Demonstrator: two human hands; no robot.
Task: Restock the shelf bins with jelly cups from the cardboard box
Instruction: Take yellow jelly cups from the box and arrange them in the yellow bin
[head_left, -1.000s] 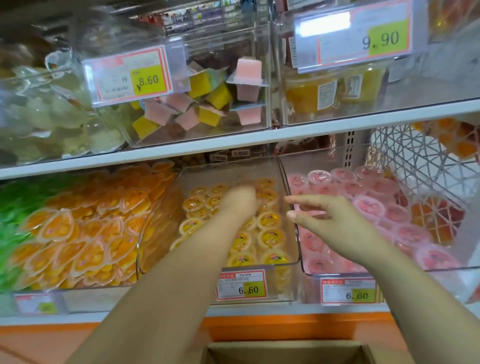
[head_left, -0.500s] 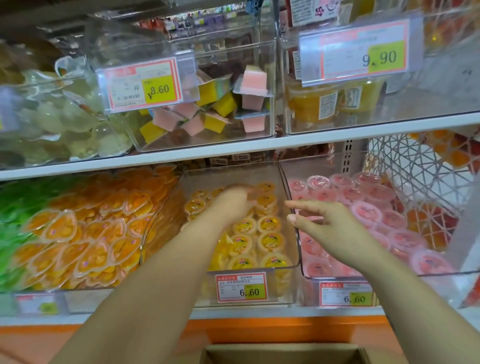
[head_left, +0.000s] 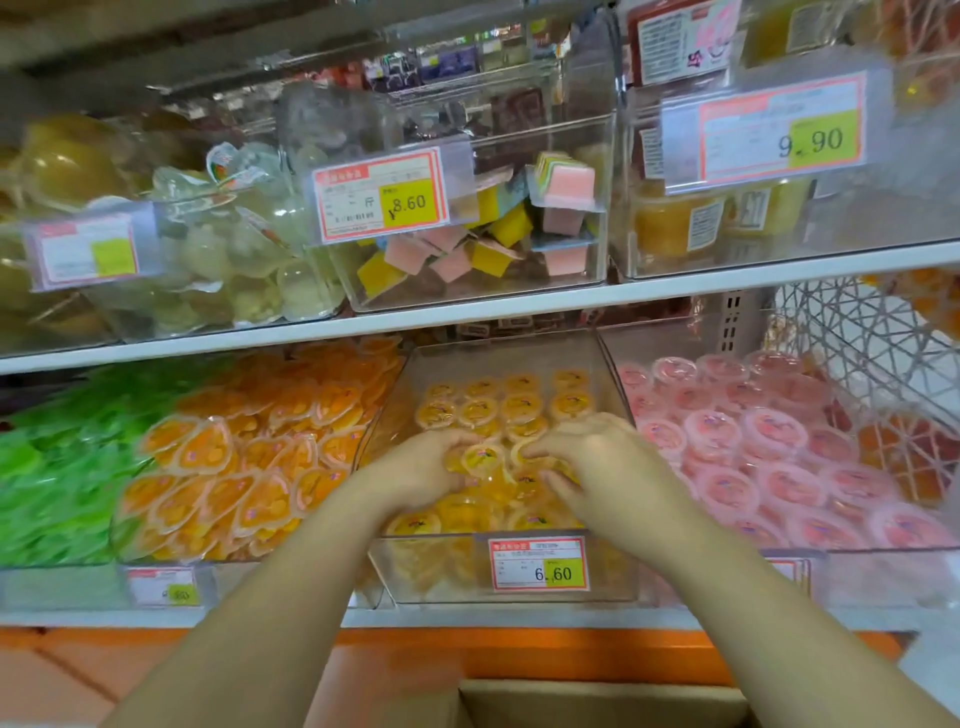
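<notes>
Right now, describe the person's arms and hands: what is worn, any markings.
The left hand and right hand are ungloved, with no ring, watch or bracelet showing. The left forearm and right forearm are bare: no sleeves, no markings.

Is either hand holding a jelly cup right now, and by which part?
Cannot be told. The left hand and right hand curl down among the yellow jelly cups in the middle bin; the fingertips are blurred and no cup is lifted clear.
</notes>
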